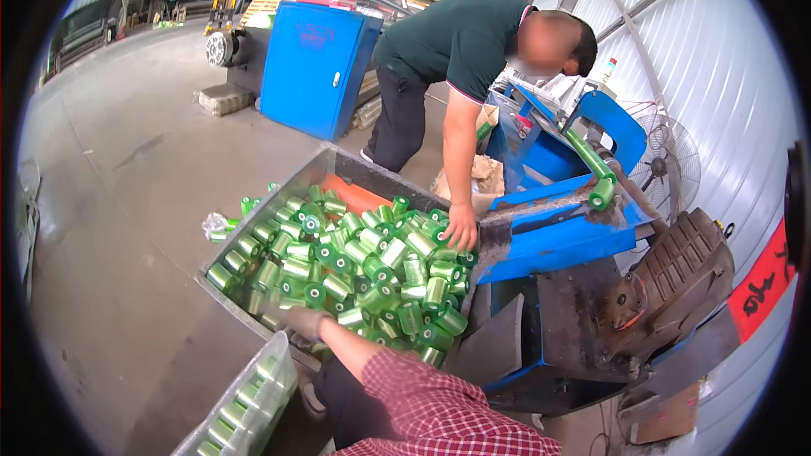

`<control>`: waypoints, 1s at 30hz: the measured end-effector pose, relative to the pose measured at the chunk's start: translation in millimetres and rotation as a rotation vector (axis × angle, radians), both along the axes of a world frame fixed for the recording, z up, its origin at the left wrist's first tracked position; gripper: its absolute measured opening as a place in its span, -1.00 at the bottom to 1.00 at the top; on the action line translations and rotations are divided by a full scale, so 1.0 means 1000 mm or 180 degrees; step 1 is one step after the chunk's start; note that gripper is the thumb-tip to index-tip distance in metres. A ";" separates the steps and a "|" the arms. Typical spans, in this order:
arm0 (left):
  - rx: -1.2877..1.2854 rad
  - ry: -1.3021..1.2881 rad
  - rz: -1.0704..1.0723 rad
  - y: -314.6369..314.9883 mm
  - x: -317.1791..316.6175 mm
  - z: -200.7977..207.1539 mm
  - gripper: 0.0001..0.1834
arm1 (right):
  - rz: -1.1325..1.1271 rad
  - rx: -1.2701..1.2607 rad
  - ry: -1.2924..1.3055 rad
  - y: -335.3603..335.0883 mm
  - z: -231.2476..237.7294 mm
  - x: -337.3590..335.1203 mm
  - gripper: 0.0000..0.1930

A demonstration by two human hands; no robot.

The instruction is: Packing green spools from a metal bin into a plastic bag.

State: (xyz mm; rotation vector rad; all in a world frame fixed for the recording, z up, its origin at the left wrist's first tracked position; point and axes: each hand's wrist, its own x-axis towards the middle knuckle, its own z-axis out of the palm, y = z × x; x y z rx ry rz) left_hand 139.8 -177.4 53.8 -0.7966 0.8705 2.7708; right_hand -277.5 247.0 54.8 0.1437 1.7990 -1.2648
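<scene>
My right hand [299, 321], in a greyish glove, reaches leftward to the near side of a metal bin [218, 245]. It is over the green film rolls [372, 241] that fill the bin, each wound on a small core. Its fingers are blurred among the rolls, so I cannot tell whether they grip one. Just below that hand stands a clear plastic bag [283, 371] with more green rolls lined up inside. My left hand is out of view.
Across the bin a person [456, 42] bends over, one hand [460, 226] on the rolls. On the right is a blue machine [557, 245] with a long green roll [591, 156] on its slope. A blue cabinet [308, 67] and a fan [663, 165] stand behind.
</scene>
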 end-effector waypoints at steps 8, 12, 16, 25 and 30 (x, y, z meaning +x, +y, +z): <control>-0.2499 -0.0458 0.0473 -0.002 0.002 -0.111 -0.38 | 0.2756 0.2363 0.2291 -0.048 -0.117 0.004 -0.63; -0.2760 -0.0415 0.0619 0.002 -0.006 -0.129 -0.23 | 0.2473 0.2465 0.2531 -0.049 -0.135 0.011 -0.70; -0.1365 -0.1311 0.1742 0.006 -0.027 -0.077 -0.42 | 0.1116 0.1635 0.3595 -0.044 -0.110 0.015 -0.76; -0.4860 -0.0230 0.3133 0.033 -0.025 -0.038 -0.70 | -0.0957 0.0724 0.5781 -0.032 0.044 0.053 -0.77; -0.5835 0.0170 0.3266 0.035 -0.052 -0.030 -0.88 | 0.1511 -0.0303 0.6429 -0.092 0.073 0.152 -0.72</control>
